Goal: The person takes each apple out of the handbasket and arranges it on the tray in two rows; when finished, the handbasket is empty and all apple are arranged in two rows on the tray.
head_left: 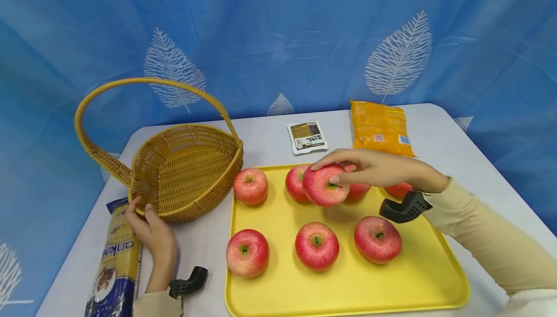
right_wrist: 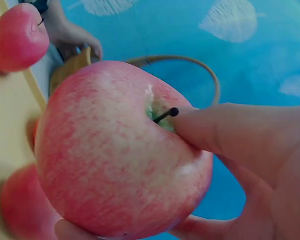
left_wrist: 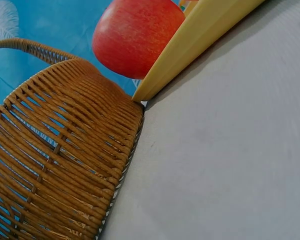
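Note:
My right hand (head_left: 370,167) holds a red apple (head_left: 325,185) above the yellow tray, thumb beside the stem and fingers around the far side. Close up in the right wrist view, the same apple (right_wrist: 115,155) fills the middle, its dark stem showing. At the near rim of an empty wicker basket (head_left: 191,177), my left hand (head_left: 157,232) grips the edge with fingers and thumb. The left wrist view shows the basket's woven side (left_wrist: 65,150) but not the hand. Several more apples, one of them a front-left apple (head_left: 247,253), sit on the yellow tray (head_left: 348,293).
The basket's tall handle (head_left: 148,80) arches up on the left. Beside the left hand lies a long blue-and-yellow packet (head_left: 115,264). A small white-and-brown packet (head_left: 306,137) and an orange bag (head_left: 380,126) lie behind the tray. A blue curtain (head_left: 278,32) backs the white table (head_left: 256,138).

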A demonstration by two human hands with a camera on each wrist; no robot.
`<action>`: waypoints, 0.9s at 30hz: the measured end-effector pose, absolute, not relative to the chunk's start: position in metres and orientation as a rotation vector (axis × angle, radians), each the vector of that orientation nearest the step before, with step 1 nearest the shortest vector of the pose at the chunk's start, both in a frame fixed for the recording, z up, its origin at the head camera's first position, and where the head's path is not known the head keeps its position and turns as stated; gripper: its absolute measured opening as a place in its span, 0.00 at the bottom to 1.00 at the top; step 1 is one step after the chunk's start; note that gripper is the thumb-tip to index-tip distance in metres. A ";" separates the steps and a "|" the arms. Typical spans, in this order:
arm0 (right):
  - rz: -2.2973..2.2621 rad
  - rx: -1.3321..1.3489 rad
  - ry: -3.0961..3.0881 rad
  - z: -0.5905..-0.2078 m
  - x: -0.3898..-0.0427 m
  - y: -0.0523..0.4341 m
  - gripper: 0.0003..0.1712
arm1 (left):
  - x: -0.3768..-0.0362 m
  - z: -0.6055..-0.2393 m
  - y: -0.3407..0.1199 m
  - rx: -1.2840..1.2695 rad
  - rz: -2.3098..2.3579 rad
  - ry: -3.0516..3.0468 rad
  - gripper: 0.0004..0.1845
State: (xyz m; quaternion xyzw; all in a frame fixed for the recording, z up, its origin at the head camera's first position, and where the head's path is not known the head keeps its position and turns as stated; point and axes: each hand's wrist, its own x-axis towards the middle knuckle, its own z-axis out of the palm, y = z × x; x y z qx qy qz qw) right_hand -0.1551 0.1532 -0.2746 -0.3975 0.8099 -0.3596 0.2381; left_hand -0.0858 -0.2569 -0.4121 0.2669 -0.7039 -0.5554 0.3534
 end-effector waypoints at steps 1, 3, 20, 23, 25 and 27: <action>-0.993 -1.089 2.235 -0.276 -0.152 0.162 0.22 | -0.086 -0.412 -0.258 0.696 -1.432 -1.825 0.19; -1.007 -1.101 2.272 -0.280 -0.147 0.178 0.23 | -0.086 -0.411 -0.259 0.702 -1.424 -1.833 0.18; -1.196 -0.595 2.366 -0.330 -0.076 0.310 0.26 | -0.084 -0.411 -0.255 0.675 -1.412 -1.849 0.18; -1.197 -0.509 2.343 -0.342 -0.070 0.324 0.26 | -0.085 -0.412 -0.256 0.673 -1.409 -1.850 0.18; -1.205 -0.452 2.300 -0.348 -0.067 0.331 0.26 | -0.085 -0.413 -0.257 0.669 -1.410 -1.848 0.18; -1.222 -0.418 2.253 -0.353 -0.065 0.334 0.26 | -0.085 -0.414 -0.259 0.664 -1.410 -1.848 0.18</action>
